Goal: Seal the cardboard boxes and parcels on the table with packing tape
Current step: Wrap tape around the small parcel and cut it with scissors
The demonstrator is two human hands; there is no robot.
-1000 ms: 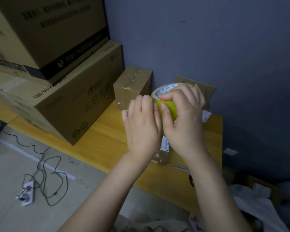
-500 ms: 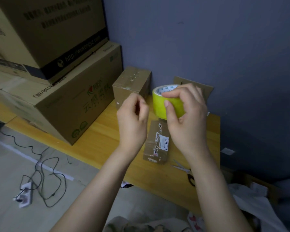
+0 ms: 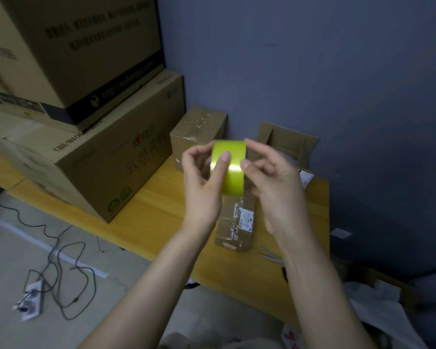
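Gripping the yellow tape roll [image 3: 233,178] in the left hand [image 3: 202,190] and pinching its edge with the right hand [image 3: 275,185], held over the flat parcel [image 3: 237,229] on the table [image 3: 159,222], probably to find the loose end.

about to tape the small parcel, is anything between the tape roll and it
Nothing visible does: the left hand and right hand hold the tape roll above the small parcel, whose visible top lies uncovered on the table.

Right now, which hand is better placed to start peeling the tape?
Likely left hand: its thumb lies on the outer face of the yellow-green tape roll; the right hand pinches its edge.
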